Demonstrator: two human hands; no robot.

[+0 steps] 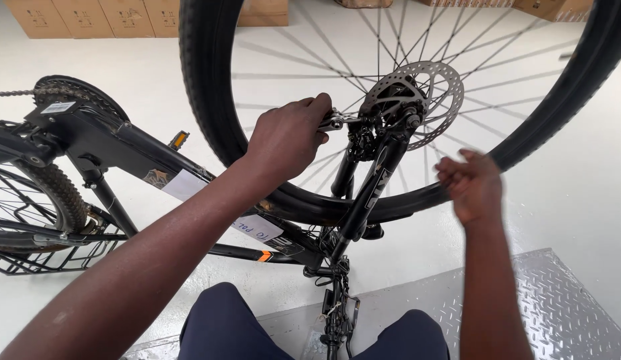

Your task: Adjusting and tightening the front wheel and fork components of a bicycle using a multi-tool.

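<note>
The left hand (288, 135) is closing its fingers around a silver lever (335, 121) at the front wheel (210, 87) hub of an upturned black bicycle, beside the brake disc (436, 93). The right hand (472, 185) is hovering loosely curled, holding nothing, near the tyre. The fork leg (370, 190) is crossing in front; cardboard boxes (84, 17) are lining the white floor behind

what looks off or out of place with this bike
The black bicycle is upside down, its front wheel up in the air. White paper slips are stuck on the frame. The left hand holds a metal lever at the hub; no damage shows.
</note>
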